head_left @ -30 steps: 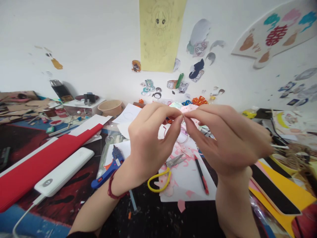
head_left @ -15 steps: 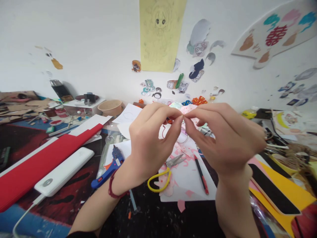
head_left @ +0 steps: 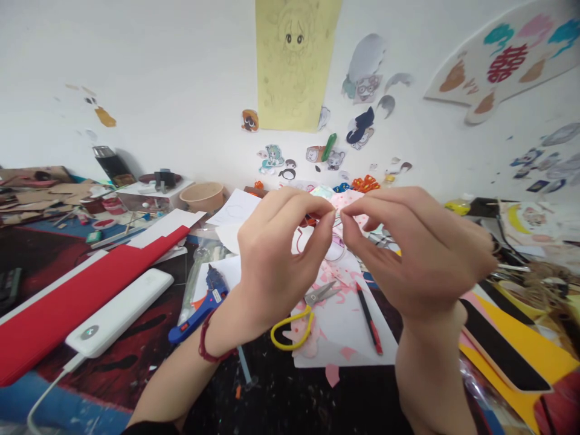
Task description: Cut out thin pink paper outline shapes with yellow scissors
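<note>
My left hand (head_left: 276,254) and my right hand (head_left: 408,248) are raised at the centre, thumb and forefinger of each pinched, the fingertips a small gap apart. What they grip is too small to make out. A thin dark red cord (head_left: 299,240) shows beside my left thumb. Below the hands, scissors with yellow handles (head_left: 292,329) lie partly on white paper (head_left: 335,356) among pink paper scraps. To their right is a black and red pen (head_left: 369,319). A blue glue gun (head_left: 199,311) rests left of my left wrist.
On the left are a white power bank (head_left: 120,311) with a cable and a long red strip (head_left: 90,302). A phone (head_left: 505,344) lies on yellow paper at right. A round wooden container (head_left: 202,196) stands near the wall.
The fingertips of my two hands, which were touching, are now slightly apart. My right hand has moved a little to the right.
</note>
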